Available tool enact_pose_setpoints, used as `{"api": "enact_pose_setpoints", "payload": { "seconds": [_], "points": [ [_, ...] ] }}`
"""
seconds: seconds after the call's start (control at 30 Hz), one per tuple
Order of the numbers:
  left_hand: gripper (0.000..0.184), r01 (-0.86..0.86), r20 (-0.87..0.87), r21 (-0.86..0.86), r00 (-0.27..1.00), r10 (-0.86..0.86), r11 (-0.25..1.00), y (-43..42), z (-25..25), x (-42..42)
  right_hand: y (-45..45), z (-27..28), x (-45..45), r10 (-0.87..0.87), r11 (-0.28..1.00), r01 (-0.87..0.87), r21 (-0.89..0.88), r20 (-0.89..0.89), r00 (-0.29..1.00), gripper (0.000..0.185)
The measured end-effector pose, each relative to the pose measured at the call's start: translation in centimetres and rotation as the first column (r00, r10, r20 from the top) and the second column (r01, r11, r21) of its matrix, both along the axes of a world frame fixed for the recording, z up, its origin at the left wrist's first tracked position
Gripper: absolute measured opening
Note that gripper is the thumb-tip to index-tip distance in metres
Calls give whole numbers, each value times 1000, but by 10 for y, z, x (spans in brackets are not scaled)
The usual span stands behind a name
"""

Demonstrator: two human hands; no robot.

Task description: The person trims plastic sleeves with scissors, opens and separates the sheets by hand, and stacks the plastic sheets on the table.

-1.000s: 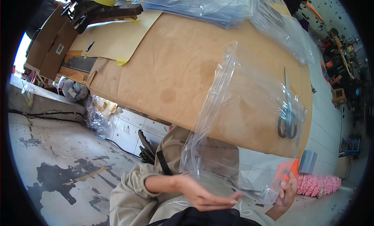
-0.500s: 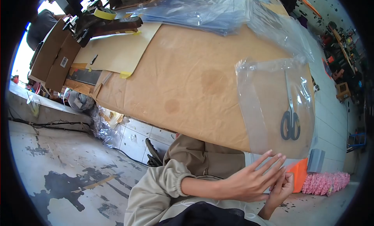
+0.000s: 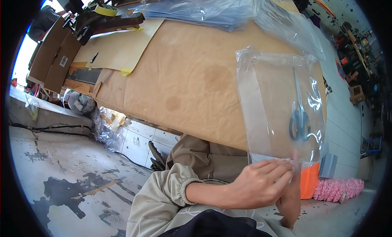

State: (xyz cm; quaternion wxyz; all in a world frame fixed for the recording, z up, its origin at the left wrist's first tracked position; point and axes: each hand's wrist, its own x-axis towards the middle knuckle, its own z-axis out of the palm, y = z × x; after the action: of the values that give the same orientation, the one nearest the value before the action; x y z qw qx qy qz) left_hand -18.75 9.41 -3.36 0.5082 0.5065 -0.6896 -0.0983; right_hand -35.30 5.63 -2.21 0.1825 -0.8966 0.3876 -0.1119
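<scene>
A large clear plastic bag (image 3: 261, 94) lies over the near right corner of the paper-covered table. Scissors (image 3: 300, 118) with blue-grey handles show hazily through it, their blades pointing to the far side. My left hand (image 3: 259, 184) is closed at the bag's near edge, its fingers curled over the plastic. Close behind it, my right hand (image 3: 290, 194) is partly hidden by the left. One of its fingers points up, blurred, in front of the bag. The rest of its fingers are out of sight.
More clear plastic sheets (image 3: 204, 12) are piled at the far side. Brown card (image 3: 118, 49), a tape dispenser (image 3: 108, 22) and a cardboard box (image 3: 55, 57) stand to the left. An orange object (image 3: 309, 182) and a pink fluffy thing (image 3: 339, 189) are beyond my hands.
My left fingers, earlier stretched out, have curled in at the bag's near edge. The bag has shifted slightly and looks hazier over the scissors. The whole view has moved a little.
</scene>
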Motion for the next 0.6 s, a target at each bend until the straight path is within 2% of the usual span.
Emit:
{"api": "enact_pose_setpoints", "payload": {
  "seconds": [0.03,0.07,0.17,0.23,0.3,0.33,0.43,0.47,0.53,0.57,0.6],
  "points": [
    [22,-23,21,-92,999,25,995,-1,5,-1,-8,1,1,68,998,-68,-6,-62,996,41],
    [18,-45,43,-185,998,54,982,-4,9,-1,-18,9,0,141,984,-161,-73,-222,965,45],
    [11,-54,45,-403,996,79,914,-11,18,-17,-56,31,21,190,975,-183,129,-42,981,47],
    [11,-44,55,-453,996,77,891,-16,16,-31,-87,33,50,371,919,-382,-101,-110,922,50],
    [11,-20,93,-470,993,72,882,-17,23,-34,-126,22,80,475,833,-474,-284,-73,877,46],
    [11,-29,97,-515,991,92,857,-14,26,-38,-154,9,99,473,848,-469,-245,-47,880,40],
    [26,-2,152,-524,984,95,852,-5,32,-35,-203,-4,158,443,896,-435,-89,258,859,26],
    [28,-37,140,-493,983,121,869,-4,30,-30,-200,-11,170,433,899,-393,-191,263,862,28],
    [17,-5,131,-521,988,85,854,-4,25,-15,-194,-24,191,421,873,-304,-380,274,865,32],
    [13,9,125,-531,990,68,847,-1,22,-6,-190,-26,195,391,883,-273,-383,276,878,35],
    [35,122,145,-516,988,-54,848,5,17,7,-186,-25,196,364,888,-243,-389,275,890,37]
  ]
}}
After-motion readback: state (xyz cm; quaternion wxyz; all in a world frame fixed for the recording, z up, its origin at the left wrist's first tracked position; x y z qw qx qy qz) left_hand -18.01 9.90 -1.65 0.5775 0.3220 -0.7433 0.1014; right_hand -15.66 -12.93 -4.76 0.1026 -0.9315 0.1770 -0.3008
